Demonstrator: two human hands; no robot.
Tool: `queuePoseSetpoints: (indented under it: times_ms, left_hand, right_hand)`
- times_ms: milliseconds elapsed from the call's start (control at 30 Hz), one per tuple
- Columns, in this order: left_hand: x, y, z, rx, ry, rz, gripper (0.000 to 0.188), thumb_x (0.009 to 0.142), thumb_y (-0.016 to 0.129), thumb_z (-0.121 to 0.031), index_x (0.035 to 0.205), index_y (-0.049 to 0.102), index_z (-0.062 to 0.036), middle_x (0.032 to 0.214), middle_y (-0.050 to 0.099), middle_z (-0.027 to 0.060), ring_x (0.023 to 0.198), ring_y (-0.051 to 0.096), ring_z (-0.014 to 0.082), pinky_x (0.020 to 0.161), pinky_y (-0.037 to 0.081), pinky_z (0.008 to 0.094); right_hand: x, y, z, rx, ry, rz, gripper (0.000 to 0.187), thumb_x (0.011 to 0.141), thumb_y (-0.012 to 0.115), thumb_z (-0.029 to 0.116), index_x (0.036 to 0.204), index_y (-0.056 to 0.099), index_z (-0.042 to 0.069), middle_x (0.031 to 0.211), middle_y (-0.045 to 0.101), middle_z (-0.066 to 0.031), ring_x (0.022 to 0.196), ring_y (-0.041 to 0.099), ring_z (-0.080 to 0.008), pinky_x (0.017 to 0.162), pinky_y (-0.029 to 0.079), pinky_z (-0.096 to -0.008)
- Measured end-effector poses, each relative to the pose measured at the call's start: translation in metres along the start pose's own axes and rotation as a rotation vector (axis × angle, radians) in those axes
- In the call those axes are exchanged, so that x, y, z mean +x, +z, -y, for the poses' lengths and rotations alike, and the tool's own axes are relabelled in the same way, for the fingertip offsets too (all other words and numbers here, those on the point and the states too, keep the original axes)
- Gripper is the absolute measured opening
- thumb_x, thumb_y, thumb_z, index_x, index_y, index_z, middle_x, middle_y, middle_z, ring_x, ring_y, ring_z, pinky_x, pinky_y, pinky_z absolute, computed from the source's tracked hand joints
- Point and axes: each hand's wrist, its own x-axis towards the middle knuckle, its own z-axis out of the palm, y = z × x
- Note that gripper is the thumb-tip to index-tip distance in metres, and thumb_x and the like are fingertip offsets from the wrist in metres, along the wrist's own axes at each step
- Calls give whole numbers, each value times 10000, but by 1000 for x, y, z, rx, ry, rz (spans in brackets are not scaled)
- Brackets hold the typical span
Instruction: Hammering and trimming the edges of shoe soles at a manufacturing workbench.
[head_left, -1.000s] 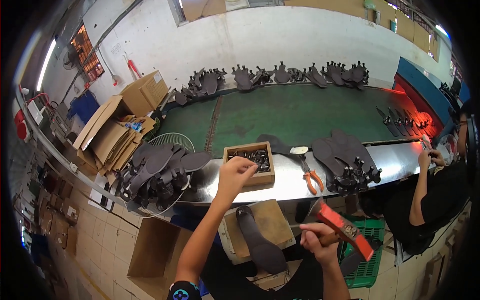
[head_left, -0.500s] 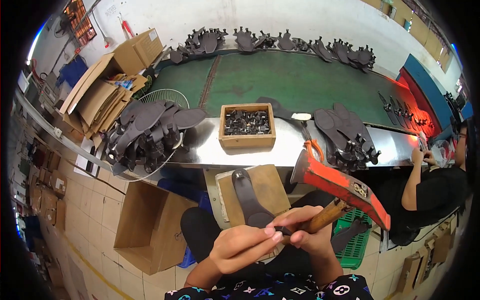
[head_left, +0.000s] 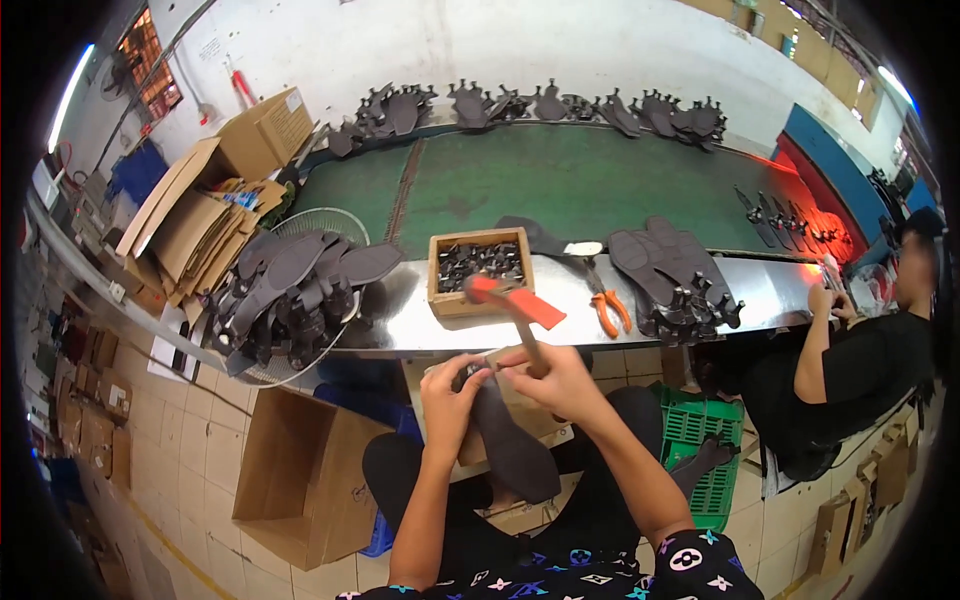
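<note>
hammer head (head_left: 532,305) — red | sole (head_left: 517,452) — dark grey | orange-handled pliers (head_left: 603,313)

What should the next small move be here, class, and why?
Probably steady the dark sole with the left hand before any hammer blow: that hand is at the sole's narrow end, while the right hand, gripping the hammer, has fingertips close by.

Matt sole (head_left: 515,455), painted metal hammer head (head_left: 520,302) (smooth wooden handle (head_left: 531,348)), glossy metal ledge (head_left: 400,322).
</note>
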Motion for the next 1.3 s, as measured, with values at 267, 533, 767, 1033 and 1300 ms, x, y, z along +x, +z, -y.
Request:
queuePoseSetpoints:
  times_ms: [267, 533, 767, 1033, 1300]
  left_hand:
    - [-20, 3, 24, -156, -177, -45, 243, 767, 828, -67, 982, 746, 10, 866, 727, 63, 777, 640, 109, 714, 513, 273]
    - [-15, 5, 36, -263, -67, -72, 248, 784, 797, -63, 1011, 726, 8, 926, 726, 70, 834, 673, 153, 756, 523, 277]
    - [-12, 0, 41, -307, -56, 78, 261, 803, 768, -79, 1041, 714, 14, 979, 733, 107, 906, 690, 181, 809, 540, 297]
    - [-9, -13, 19, -283, -152, 140, 247, 780, 797, -77, 1011, 764, 6, 928, 738, 60, 796, 633, 97, 725, 513, 249]
    - [-10, -14, 22, -434, -176, 140, 206, 804, 758, -1, 1007, 758, 35, 965, 742, 64, 842, 656, 102, 738, 519, 232]
  right_hand:
    - [27, 20, -35, -236, -239, 50, 141, 846, 731, 100, 949, 705, 7, 827, 701, -169, 729, 682, -323, 686, 514, -384]
    - [15, 19, -23, -653, -468, 72, 303, 754, 688, 6, 1050, 671, 69, 994, 714, -88, 871, 687, -332, 727, 559, -388]
    - [7, 21, -3, -813, -453, 142, 290, 757, 695, 32, 1031, 680, 126, 1026, 676, -50, 835, 682, -314, 694, 549, -427]
    - [-47, 23, 28, -278, -213, -138, 365, 976, 632, 132, 1296, 527, -10, 911, 660, -178, 744, 650, -243, 697, 519, -343]
    - [-89, 21, 44, -551, -256, -42, 484, 961, 627, 56, 1406, 468, -49, 969, 656, -237, 815, 679, -373, 720, 537, -409]
